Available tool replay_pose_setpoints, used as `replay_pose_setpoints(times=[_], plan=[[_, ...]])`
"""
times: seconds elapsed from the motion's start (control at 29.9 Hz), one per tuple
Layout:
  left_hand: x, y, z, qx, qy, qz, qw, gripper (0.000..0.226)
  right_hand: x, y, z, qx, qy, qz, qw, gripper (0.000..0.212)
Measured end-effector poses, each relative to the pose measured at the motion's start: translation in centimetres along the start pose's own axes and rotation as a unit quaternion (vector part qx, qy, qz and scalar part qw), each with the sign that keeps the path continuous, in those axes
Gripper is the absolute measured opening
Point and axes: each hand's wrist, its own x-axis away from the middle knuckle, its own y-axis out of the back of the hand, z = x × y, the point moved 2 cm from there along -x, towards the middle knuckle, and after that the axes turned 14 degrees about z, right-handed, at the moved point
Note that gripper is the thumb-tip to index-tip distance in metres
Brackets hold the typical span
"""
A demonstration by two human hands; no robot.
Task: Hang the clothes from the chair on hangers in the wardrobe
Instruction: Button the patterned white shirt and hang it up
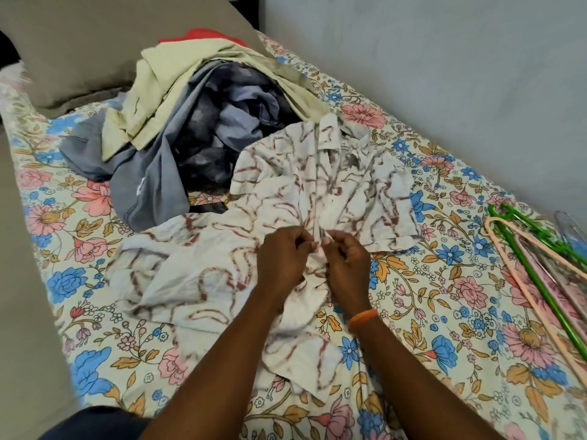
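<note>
Your left hand [282, 258] and right hand [344, 265] pinch the patterned shirt [317, 185] placket, buttoning; next grab the green hanger [536, 246] at right.

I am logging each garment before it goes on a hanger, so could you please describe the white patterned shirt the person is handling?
The white shirt carries brownish-red branching lines and looks like thin, crumpled woven cloth. It has a collar with a small label, short sleeves and a front placket. It lies spread, collar away from the person, on the floral bedsheet. The left hand and right hand pinch the placket edges together.
</note>
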Motion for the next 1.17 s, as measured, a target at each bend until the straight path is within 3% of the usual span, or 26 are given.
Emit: replay_pose_setpoints(times=[0.1,0.2,0.33,0.47,0.7,0.84,0.94,1.0,1.17], plan=[[2.9,-0.4,-0.3,0.026,-0.031,0.004,0.999,0.012,2.8,0.4,-0.2,-0.053,-0.042,0.043,0.997,0.008],[4.4,-0.8,-0.7,-0.006,-0.039,0.037,0.999,0.009,5.3,1.2,0.6,-0.110,-0.071,0.025,0.991,0.011],[6.0,-0.8,-0.6,-0.044,-0.041,0.087,0.994,0.009,6.5,2.3,2.4,-0.009,-0.059,0.040,0.997,0.028],[7.4,-0.3,-0.1,0.031,-0.033,0.062,0.997,0.010,6.9,2.8,3.1,0.037,-0.096,0.104,0.989,0.010],[7.9,-0.2,0.2,0.207,0.005,0.014,0.978,0.005,7.5,3.5,3.2,-0.045,-0.145,0.073,0.986,0.008],[7.8,-0.3,0.1,0.251,0.017,0.007,0.968,0.008,7.7,3.5,3.3,-0.056,-0.124,0.065,0.989,0.009],[7.8,-0.5,-0.4,0.236,0.007,0.024,0.971,0.010,7.7,3.2,2.8,0.094,-0.036,0.029,0.994,0.005],[7.8,-0.7,-0.7,0.192,-0.007,0.035,0.981,0.012,7.9,2.6,2.8,0.199,0.051,0.002,0.979,0.006],[8.0,-0.8,-1.4,0.160,-0.031,0.049,0.985,0.013,8.3,1.8,3.0,0.259,0.130,-0.027,0.957,0.005]])
